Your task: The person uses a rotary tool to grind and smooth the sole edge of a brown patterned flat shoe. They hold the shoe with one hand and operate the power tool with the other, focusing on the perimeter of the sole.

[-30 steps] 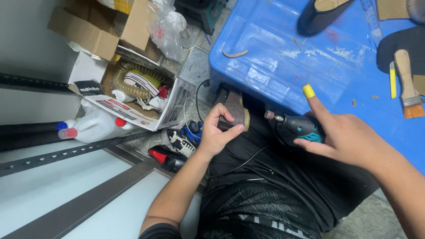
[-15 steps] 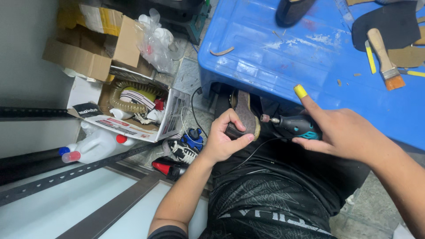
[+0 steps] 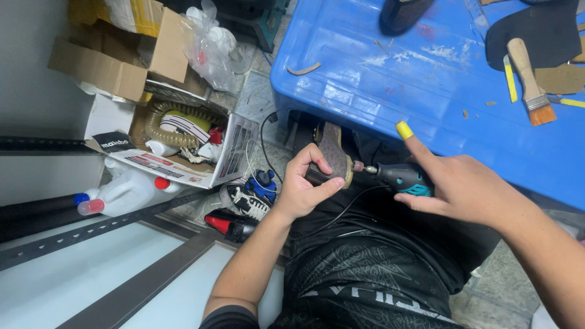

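Hands first: your left hand (image 3: pixel 303 189) is clamped around a shoe sole piece (image 3: pixel 334 159), held over your lap just below the edge of the blue bench (image 3: pixel 390 73). Your right hand (image 3: pixel 463 189) is closed on a small rotary tool (image 3: pixel 399 178) — its tip touches the sole's edge, and your yellow-capped forefinger (image 3: pixel 404 130) points up. Farther off on the bench lie a paintbrush (image 3: pixel 529 82) and dark cut-out pieces (image 3: pixel 536 33) — an open cardboard box (image 3: pixel 183 146) sits on the floor to the left.
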